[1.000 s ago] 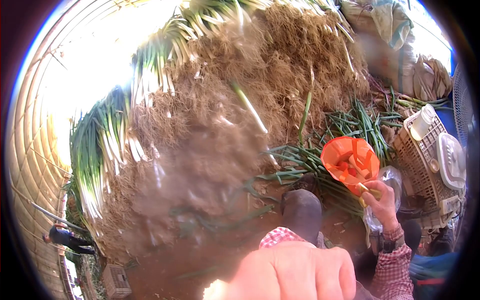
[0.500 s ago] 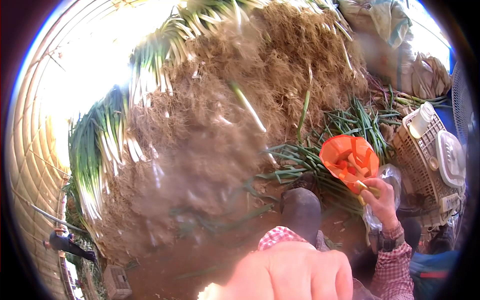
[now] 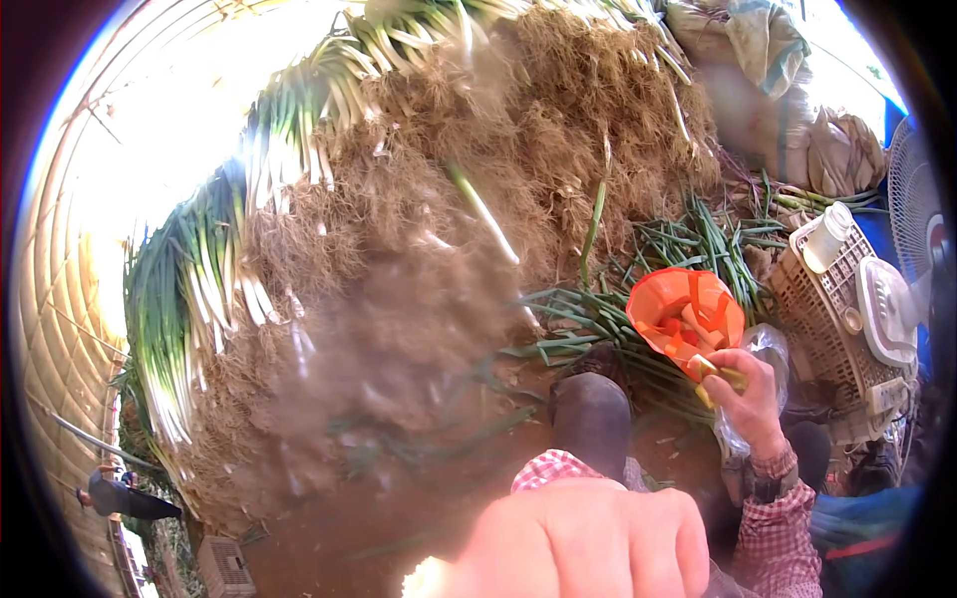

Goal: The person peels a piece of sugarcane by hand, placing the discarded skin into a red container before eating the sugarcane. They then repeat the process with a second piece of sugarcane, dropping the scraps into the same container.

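Very near the camera, my left hand [image 3: 588, 543] is curled with its back toward me. At its left edge a pale, crumbly-looking piece [image 3: 429, 578] pokes out, and the fingertips are hidden. My right hand [image 3: 750, 394], with a dark watch at the wrist, pinches a small yellow piece [image 3: 736, 379] at the lower rim of an orange bag [image 3: 646, 299]. Pale and reddish pieces [image 3: 688, 327] lie inside the open bag. Just right of it is a clear plastic bag [image 3: 768, 344], partly behind my right hand.
Long green onions [image 3: 189, 319] with matted roots [image 3: 558, 110] are heaped across the ground. Cut green leaves [image 3: 578, 314] lie around the orange bag. A plastic crate [image 3: 797, 279] and a fan [image 3: 912, 184] stand at right. Far left, a person [image 3: 125, 496] is near a small crate [image 3: 227, 568].
The view has shifted slightly, so most things appear a little further left. My right hand has shifted its fingers around the yellow piece by the bag's rim. My left hand stays close to the camera.
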### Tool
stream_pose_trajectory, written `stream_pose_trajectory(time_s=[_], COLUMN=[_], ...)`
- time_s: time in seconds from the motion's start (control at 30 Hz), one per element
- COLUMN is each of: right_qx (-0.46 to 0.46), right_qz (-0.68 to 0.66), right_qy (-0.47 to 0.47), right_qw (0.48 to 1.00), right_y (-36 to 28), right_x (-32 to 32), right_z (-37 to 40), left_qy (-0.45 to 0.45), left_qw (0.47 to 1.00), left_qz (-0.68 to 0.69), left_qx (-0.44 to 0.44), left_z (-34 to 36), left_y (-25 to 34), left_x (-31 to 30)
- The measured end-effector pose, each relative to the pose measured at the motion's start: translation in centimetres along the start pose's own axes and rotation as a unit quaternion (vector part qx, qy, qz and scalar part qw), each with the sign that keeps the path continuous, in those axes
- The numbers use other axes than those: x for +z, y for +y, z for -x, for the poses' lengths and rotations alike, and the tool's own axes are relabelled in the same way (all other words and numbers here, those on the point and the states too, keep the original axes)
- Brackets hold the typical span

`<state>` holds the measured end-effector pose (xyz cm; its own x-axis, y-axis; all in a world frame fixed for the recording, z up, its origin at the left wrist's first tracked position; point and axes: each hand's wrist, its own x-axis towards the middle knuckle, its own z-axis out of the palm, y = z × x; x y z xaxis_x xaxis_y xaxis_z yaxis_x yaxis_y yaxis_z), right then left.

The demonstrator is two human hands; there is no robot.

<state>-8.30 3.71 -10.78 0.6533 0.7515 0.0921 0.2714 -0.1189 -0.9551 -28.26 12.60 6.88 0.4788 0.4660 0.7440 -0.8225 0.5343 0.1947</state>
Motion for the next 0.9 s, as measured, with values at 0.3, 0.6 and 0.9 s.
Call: stream_pose_trajectory(time_s=[0.3, 0.6, 0.9], right_qx=[0.02, 0.079, 0.085], right_qz=[-0.052, -0.176, -0.173], right_qy=[0.012, 0.011, 0.012], right_qw=[0.998, 0.981, 0.981], right_y=[2.6, 4.0, 3.9], right_x=[1.3, 2.3, 2.6], right_z=[-2.4, -4.1, -3.6], left_qy=[-0.04, -0.045, -0.111], left_qw=[0.999, 0.999, 0.987], left_qz=[0.02, 0.001, 0.039], left_qx=[0.018, -0.011, 0.113], left_z=[-0.5, -1.1, -0.5], left_y=[-1.1, -1.1, -2.4], left_x=[-0.7, -1.6, -2.9])
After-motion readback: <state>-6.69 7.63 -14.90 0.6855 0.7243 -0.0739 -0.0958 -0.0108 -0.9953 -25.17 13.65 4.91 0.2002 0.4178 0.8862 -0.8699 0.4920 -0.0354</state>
